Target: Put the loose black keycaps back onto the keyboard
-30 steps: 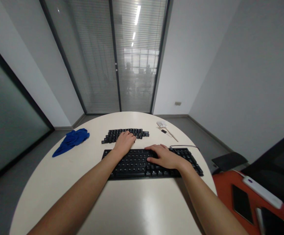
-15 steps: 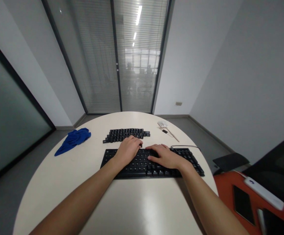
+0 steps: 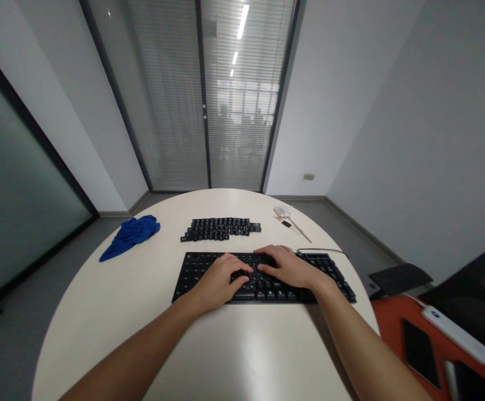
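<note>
A black keyboard lies across the white round table. Keycaps fill its bottom row and right-hand part, while much of its left and middle shows bare key posts. My left hand is over the keyboard's middle, thumb and fingertips pinched around a small black keycap that the fingers mostly hide. Beside it, my right hand rests open on the keyboard, thumb and fingers apart, fingertips near the upper middle keys. Behind the keyboard, loose black keycaps are laid out in staggered rows.
A crumpled blue cloth lies at the table's left. At the back right are a thin stick, a small black piece and whitish crumpled material. A cable runs behind the keyboard. An orange chair seat holds a phone.
My left hand has come back from the loose keycaps to the keyboard's middle, carrying a small black keycap. My right hand stays nearly in place. The whole view has shifted slightly.
</note>
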Demonstrator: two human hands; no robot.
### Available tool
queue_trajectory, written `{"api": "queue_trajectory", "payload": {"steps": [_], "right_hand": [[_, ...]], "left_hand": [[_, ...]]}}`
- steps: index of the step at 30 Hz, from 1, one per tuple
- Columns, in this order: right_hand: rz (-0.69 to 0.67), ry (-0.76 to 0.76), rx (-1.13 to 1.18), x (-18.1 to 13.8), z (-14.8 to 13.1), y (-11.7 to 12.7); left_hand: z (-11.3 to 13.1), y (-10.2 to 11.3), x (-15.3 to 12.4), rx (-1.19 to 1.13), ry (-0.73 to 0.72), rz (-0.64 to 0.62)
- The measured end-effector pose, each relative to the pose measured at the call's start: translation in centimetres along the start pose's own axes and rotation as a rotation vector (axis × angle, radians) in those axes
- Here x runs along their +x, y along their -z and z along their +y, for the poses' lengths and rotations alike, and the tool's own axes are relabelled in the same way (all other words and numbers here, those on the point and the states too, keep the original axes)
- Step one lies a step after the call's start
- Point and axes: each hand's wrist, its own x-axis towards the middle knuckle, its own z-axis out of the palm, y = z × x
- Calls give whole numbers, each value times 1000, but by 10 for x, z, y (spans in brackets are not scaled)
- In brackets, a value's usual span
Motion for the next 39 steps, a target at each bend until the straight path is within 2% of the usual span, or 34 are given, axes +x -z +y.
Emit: {"api": "queue_trajectory", "payload": {"steps": [4,16,39], "right_hand": [[-1,2,2,0,0,0],[6,11,0,1,1,-1],[0,3,-4,1,-1,0]], "left_hand": [[-1,-1,-1,-39,7,-41],[-4,-3,-1,-26,8,-36],[2,-1,-1,60,-111,-55]]}}
